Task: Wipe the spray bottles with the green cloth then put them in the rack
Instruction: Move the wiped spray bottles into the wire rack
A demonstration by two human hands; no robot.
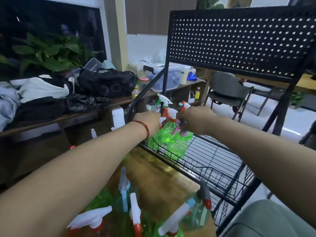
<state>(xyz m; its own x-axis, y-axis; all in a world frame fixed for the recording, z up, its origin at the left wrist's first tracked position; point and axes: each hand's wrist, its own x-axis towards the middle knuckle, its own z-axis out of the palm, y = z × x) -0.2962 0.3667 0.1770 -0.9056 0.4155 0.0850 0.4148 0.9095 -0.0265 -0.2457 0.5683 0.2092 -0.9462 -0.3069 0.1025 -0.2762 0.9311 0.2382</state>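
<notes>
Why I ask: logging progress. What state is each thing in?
Black wire rack: holds two bottles at its left end.
Green plastic spray bottle with red collar: tilted in rack, held by left hand.
Green plastic spray bottle with pink collar: roughly upright in rack, neck gripped by right hand.
Other spray bottles on wooden table: standing, not yet racked.

wooden table (162,182), spray bottles (176,218) on top

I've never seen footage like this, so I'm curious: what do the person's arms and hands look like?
The left arm and right arm are bare, with no sleeves in view. The left hand and right hand wear no gloves. A thin red string bracelet circles the left wrist.
</notes>
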